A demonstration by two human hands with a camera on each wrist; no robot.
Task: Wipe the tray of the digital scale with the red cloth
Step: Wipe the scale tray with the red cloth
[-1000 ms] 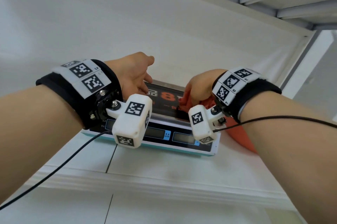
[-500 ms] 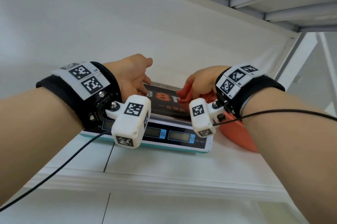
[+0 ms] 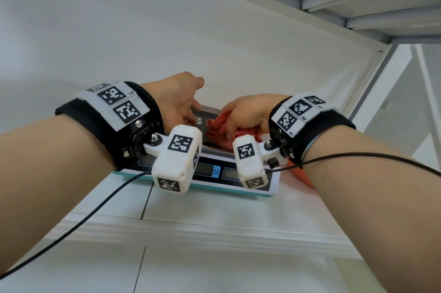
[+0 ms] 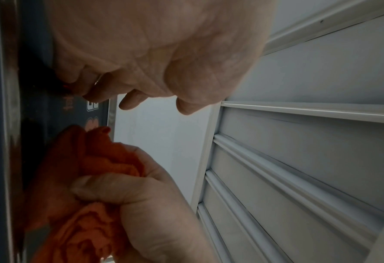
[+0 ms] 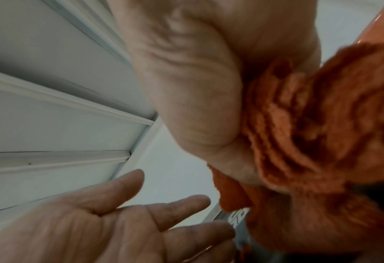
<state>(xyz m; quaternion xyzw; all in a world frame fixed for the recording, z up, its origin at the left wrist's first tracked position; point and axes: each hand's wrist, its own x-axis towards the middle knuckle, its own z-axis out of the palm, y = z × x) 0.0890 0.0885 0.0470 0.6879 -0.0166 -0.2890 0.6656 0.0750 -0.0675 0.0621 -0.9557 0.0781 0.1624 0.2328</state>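
**A:** Start with our right hand (image 3: 248, 116). What sort of grip do we have?

**B:** Fingers and thumb are curled round a bunched wad of the red cloth (image 3: 218, 130), pressed down on the tray (image 3: 210, 109) of the digital scale (image 3: 272, 179). Our left hand (image 3: 177, 99) holds nothing; its fingers are loosely spread, tips at the tray's left edge. Whether they actually bear on it we can't say.

**A:** How will the cloth handle?

**B:** We'd judge it light, soft and limp. The right wrist view shows a looped, towelling pile in deep folds, so it crushes easily and should drag on the tray rather than skate. A loose corner pokes out beyond our fingers toward the tray's far edge, so gathering the wad in the palm is the sound hold.

**A:** And the tray?

**B:** Flat, hard and rectangular, with a bright metal rim round a dark printed face carrying white and orange markings. It looks smooth and likely slick. The scale's body is rigid, with a teal lower edge and dark display windows on the side facing us. We'd guess it could slide under a hard push, so the left hand is well placed to steady it.

**A:** What's around it?

**B:** The scale sits on a white shelf (image 3: 214, 211) with a moulded front edge, and something glossy and orange (image 3: 304, 177) lies just beside it on the right, mostly hidden by our forearm.
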